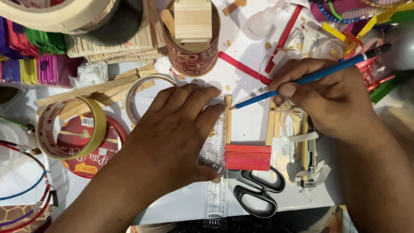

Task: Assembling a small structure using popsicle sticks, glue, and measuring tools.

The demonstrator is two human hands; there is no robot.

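At frame centre: left hand [172, 133] lies flat, fingers spread, pressing a clear plastic ruler [215, 172] onto the white desk [246, 125].
Ruler's edge: runs top to bottom beside an upright plain wooden stick [228, 123].
Right hand [332, 97]: closed around a blue pencil [310, 77], tip touching the stick's top end.
Below the stick: stacked red sticks [247, 157], black scissors [258, 190] just under them.
Left of frame: yellow tape roll [71, 127] (standing open).
Top centre: red tin [192, 43] holding wooden pieces.
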